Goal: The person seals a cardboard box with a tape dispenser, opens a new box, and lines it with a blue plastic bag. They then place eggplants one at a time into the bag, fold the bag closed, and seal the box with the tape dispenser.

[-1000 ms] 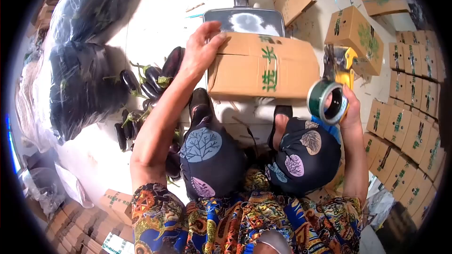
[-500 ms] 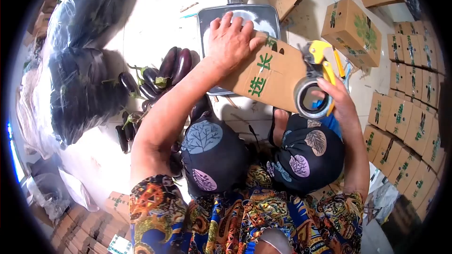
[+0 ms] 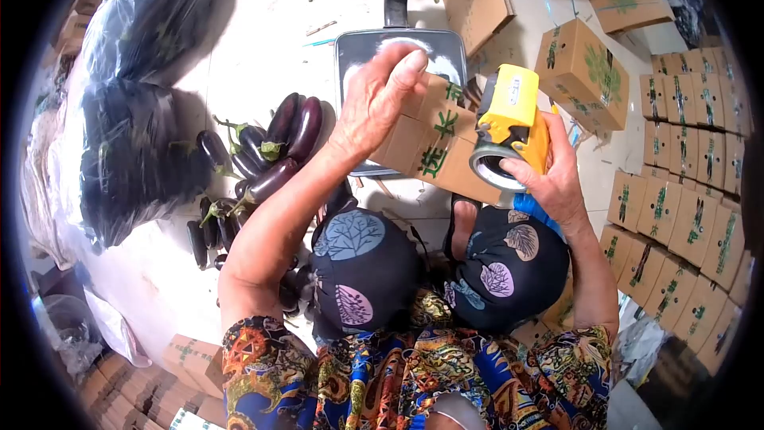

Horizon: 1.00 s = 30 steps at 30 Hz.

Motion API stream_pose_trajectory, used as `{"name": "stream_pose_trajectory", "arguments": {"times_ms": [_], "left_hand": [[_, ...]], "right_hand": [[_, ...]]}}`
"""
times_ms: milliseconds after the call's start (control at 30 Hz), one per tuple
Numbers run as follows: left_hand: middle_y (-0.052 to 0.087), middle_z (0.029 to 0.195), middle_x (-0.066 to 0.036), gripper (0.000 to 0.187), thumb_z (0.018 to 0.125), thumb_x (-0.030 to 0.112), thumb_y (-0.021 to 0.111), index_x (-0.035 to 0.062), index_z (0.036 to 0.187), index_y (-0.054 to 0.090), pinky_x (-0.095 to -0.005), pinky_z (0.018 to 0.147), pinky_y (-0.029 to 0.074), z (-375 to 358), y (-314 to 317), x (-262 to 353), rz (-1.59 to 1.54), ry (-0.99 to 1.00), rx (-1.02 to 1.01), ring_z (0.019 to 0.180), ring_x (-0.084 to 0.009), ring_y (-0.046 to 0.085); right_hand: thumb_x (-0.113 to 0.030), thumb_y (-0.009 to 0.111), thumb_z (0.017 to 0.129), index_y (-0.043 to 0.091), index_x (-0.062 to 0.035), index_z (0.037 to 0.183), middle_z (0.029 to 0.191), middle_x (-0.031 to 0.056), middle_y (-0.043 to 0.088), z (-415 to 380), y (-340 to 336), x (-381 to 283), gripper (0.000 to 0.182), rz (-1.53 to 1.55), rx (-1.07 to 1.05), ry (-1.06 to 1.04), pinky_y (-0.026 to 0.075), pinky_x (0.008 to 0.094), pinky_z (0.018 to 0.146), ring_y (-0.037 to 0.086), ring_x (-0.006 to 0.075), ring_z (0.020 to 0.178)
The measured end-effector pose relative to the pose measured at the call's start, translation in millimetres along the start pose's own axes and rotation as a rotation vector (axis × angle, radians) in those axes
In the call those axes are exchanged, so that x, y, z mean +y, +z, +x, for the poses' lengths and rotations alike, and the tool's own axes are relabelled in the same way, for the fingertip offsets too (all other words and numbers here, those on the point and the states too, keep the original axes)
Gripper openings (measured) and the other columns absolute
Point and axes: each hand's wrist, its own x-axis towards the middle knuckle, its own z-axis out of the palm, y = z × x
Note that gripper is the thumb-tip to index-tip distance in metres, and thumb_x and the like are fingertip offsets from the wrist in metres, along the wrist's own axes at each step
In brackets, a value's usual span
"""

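Note:
A cardboard box (image 3: 398,143) with green printed characters rests partly over the metal scale plate (image 3: 344,52), tilted toward my knees. My left hand (image 3: 382,95) is raised at the box's upper left corner, its fingers curled and blurred; whether they hold anything is hidden. In my right hand (image 3: 549,167) is a yellow tape dispenser (image 3: 513,103) with a roll of tape, my fingers wrapped round its side. The dispenser is over the box's right end.
Loose eggplants (image 3: 304,129) lie left of the scale, beside plastic bags (image 3: 131,159) full of eggplants. A closed carton (image 3: 585,72) stands at the upper right. Stacked cartons (image 3: 672,215) line the right side. Flattened cardboard (image 3: 135,394) lies at lower left.
My left hand has lifted from lying flat on the box, its fingers now curled. My right hand has turned the dispenser so its yellow top faces up, and moved it slightly left.

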Motion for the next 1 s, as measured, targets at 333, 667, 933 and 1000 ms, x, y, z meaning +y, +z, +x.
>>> {"name": "stream_pose_trajectory", "arguments": {"times_ms": [333,667,933,1000], "left_hand": [[0.058,0.068,0.003,0.028,0.098,0.032,0.058,0.0074,0.084,0.064,-0.0196,0.063,0.043,-14,-3,6,-0.315,-0.188,-0.156,0.064,-0.0056,0.053],[0.051,0.065,0.007,0.019,0.095,0.025,0.063,0.01,0.084,0.063,-0.0184,0.052,0.029,-19,-135,-60,-0.378,-0.243,0.275,0.056,-0.0029,0.038],[0.047,0.065,0.009,0.022,0.096,0.025,0.063,0.0123,0.079,0.061,-0.0186,0.051,0.026,-13,-141,-95,-0.246,-0.185,0.371,0.057,-0.0019,0.036],[0.046,0.065,0.01,0.022,0.096,0.026,0.063,0.012,0.079,0.061,-0.0187,0.051,0.026,-10,-140,-115,-0.217,-0.16,0.38,0.057,-0.0017,0.035]], "right_hand": [[-0.018,0.082,0.072,0.048,0.0005,0.119,0.104,0.0195,0.064,19,20,-19,0.061,-0.477,-0.038,-0.191,0.053,0.0384,0.083,0.066,0.0313,0.095],[-0.019,0.085,0.068,0.053,0.0013,0.115,0.1,0.0191,0.065,22,25,-50,0.061,-0.895,-0.105,-0.26,0.055,0.0414,0.077,0.066,0.037,0.091],[-0.021,0.084,0.069,0.052,0.0007,0.108,0.097,0.0203,0.065,47,54,-66,0.055,-1.001,-0.171,-0.196,0.055,0.0427,0.068,0.067,0.0375,0.084],[-0.021,0.084,0.069,0.052,0.0005,0.106,0.094,0.0204,0.065,52,59,-63,0.054,-1.024,-0.18,-0.202,0.054,0.0432,0.066,0.067,0.0379,0.082]]}}
